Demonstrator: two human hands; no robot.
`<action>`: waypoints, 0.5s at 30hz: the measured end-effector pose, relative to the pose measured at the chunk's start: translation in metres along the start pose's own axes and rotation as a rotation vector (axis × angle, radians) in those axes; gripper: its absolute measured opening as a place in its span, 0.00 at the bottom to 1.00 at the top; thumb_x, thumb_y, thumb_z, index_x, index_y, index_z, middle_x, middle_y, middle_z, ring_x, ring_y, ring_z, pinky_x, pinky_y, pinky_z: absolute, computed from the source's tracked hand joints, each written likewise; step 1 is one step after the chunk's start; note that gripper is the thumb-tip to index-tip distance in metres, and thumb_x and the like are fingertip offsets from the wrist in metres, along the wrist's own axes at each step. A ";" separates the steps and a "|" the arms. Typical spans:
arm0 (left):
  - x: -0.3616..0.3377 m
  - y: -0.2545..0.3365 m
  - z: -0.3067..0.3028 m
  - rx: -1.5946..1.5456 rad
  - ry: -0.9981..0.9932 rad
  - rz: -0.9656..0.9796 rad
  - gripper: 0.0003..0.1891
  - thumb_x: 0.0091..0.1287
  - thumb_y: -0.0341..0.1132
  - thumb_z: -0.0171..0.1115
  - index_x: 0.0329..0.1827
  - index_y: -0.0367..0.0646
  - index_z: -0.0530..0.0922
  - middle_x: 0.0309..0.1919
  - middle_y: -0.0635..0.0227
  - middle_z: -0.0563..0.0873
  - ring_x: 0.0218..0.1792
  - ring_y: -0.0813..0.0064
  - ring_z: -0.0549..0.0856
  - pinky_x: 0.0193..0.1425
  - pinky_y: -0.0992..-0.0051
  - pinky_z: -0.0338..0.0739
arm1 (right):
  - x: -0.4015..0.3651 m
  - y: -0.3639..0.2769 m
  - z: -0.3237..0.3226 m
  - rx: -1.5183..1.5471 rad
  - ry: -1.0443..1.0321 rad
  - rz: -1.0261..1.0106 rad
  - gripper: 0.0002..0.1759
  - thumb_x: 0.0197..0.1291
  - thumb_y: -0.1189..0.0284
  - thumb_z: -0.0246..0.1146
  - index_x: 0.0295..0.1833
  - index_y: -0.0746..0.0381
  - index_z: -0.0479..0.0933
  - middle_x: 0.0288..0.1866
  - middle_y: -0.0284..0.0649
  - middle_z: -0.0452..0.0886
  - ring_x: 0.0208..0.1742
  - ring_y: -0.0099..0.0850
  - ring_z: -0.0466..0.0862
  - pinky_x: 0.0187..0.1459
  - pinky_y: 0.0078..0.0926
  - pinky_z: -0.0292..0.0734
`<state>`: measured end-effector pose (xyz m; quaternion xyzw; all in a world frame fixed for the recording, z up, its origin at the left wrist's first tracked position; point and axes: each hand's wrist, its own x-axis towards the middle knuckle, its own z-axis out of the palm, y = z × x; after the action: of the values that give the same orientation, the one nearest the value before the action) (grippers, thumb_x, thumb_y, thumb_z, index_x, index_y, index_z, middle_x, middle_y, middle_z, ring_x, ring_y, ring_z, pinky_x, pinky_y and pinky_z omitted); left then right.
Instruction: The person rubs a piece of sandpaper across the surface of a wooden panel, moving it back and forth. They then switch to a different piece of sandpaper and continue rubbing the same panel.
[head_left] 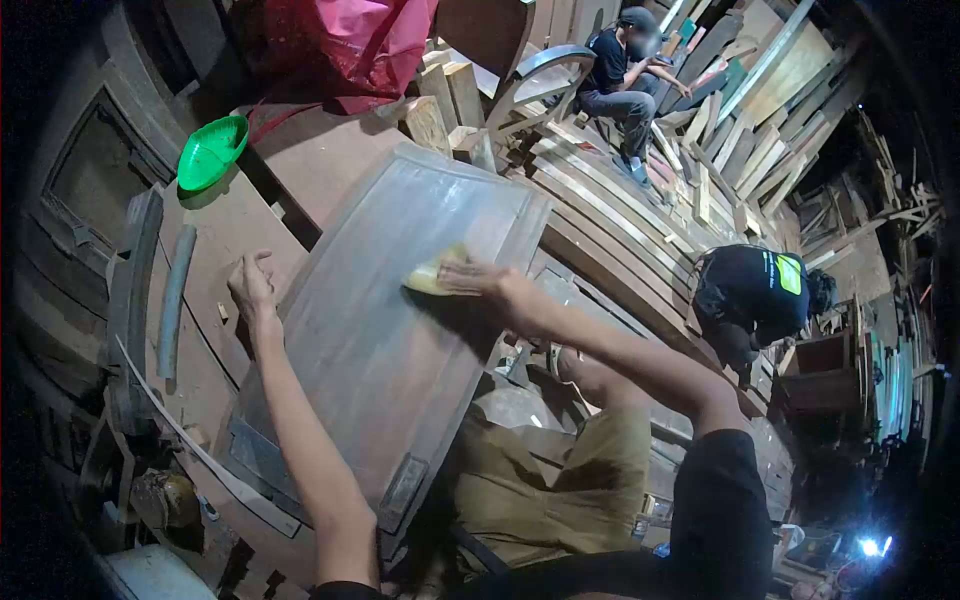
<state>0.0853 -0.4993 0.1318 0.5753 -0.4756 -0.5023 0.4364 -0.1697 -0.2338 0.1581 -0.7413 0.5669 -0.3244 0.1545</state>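
Note:
A large wooden panel (370,290) with a raised frame edge lies slantwise before me, its surface partly greyish and shiny. My right hand (480,280) presses a yellowish pad (430,275) flat on the panel's upper middle, fingers together over it. At the panel's left edge is my left hand (252,280), its fingers curled and partly apart, with nothing visible in them.
A green basket (213,153) and a grey tube (177,300) lie on boards at left. Red cloth (350,50) hangs at the top. One person (630,80) sits at upper right; another (755,300) bends over at right. Stacked planks (610,220) run between them and the panel.

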 end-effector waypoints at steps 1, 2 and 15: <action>-0.001 -0.001 0.000 -0.003 -0.015 -0.002 0.17 0.68 0.42 0.48 0.36 0.42 0.85 0.19 0.76 0.65 0.18 0.83 0.65 0.22 0.79 0.58 | 0.001 0.014 -0.005 -0.172 0.075 0.064 0.26 0.56 0.76 0.62 0.63 0.67 0.75 0.64 0.55 0.76 0.66 0.45 0.76 0.69 0.38 0.69; -0.003 0.002 -0.002 -0.005 -0.030 -0.002 0.18 0.68 0.42 0.48 0.36 0.42 0.85 0.19 0.76 0.65 0.18 0.83 0.65 0.22 0.79 0.58 | 0.008 0.018 -0.023 0.112 0.032 0.413 0.26 0.55 0.75 0.64 0.61 0.68 0.75 0.63 0.55 0.77 0.65 0.45 0.77 0.66 0.38 0.71; -0.007 0.007 -0.002 0.011 -0.033 -0.013 0.18 0.70 0.41 0.47 0.37 0.40 0.83 0.18 0.77 0.66 0.17 0.86 0.64 0.21 0.80 0.56 | -0.002 -0.010 0.007 -0.154 0.112 0.046 0.27 0.58 0.78 0.62 0.65 0.66 0.72 0.63 0.60 0.74 0.67 0.47 0.75 0.67 0.36 0.70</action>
<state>0.0863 -0.4936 0.1405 0.5726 -0.4817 -0.5119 0.4220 -0.1581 -0.2302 0.1582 -0.7187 0.6146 -0.3170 0.0725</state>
